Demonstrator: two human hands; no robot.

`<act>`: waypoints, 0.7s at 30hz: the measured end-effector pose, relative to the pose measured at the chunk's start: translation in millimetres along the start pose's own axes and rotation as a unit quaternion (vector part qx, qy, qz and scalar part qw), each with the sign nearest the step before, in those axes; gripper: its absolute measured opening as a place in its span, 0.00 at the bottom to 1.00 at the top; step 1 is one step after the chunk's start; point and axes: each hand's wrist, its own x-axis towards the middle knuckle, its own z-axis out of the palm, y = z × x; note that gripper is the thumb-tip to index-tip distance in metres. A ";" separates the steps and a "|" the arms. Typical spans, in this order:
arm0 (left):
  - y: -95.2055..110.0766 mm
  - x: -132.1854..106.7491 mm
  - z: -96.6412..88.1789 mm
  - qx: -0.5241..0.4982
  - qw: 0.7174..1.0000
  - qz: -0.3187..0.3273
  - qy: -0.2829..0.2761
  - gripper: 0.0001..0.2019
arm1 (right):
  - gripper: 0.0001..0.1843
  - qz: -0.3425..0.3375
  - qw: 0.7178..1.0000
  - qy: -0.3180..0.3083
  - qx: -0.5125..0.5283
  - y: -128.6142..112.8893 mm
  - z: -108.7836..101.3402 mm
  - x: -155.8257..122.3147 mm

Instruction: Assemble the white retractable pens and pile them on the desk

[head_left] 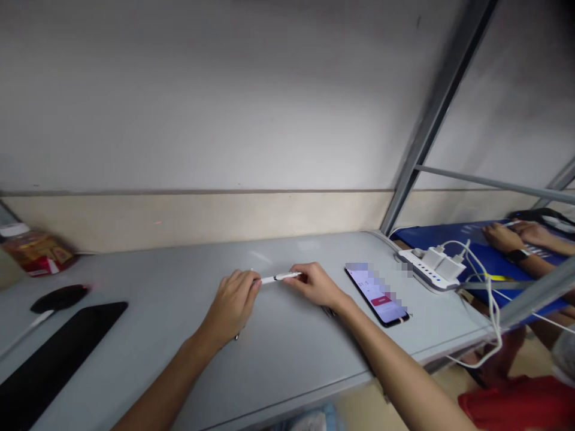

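Note:
A thin white pen [281, 277] is held level just above the grey table [179, 287], between my two hands. My left hand [234, 302] pinches its left end with closed fingers. My right hand [317, 284] grips its right end, fingers curled. A small dark metal piece shows under my left wrist, another under my right wrist; I cannot make out what they are.
A lit smartphone [377, 293] lies right of my right hand. A white power strip [429, 269] with chargers and cables sits at the table's right end. A black pad [54, 359], a dark object [60, 297] and a red-orange packet [38, 251] lie left. Another person's hands [512, 236] rest on a blue table.

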 end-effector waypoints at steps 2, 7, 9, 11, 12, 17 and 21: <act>-3.3 0.0 -0.4 0.007 1.000 0.018 -0.004 0.11 | 0.22 0.036 0.998 -0.014 0.041 -1.6 1.9 -0.3; -12.3 0.3 -2.1 0.049 0.995 0.080 -0.011 0.12 | 0.27 0.081 0.982 -0.086 0.147 -4.9 2.8 1.5; -14.2 0.1 -2.9 0.069 0.993 0.092 -0.006 0.13 | 0.28 0.086 0.978 -0.101 0.158 -5.0 3.1 2.2; -14.8 -0.5 -3.3 0.082 0.992 0.092 0.002 0.14 | 0.28 0.083 0.975 -0.119 0.167 -5.1 3.5 2.1; -14.7 -0.8 -3.4 0.086 0.992 0.090 0.003 0.14 | 0.27 0.078 0.974 -0.127 0.169 -5.4 3.5 1.8; -14.7 -2.1 -2.9 0.052 0.995 0.080 -0.008 0.13 | 0.24 0.044 0.983 -0.131 0.122 -8.3 2.5 -0.4; -19.2 -3.6 0.0 -0.002 0.999 0.035 -0.012 0.11 | 0.20 -0.045 0.998 -0.044 -0.018 -10.8 5.1 -0.6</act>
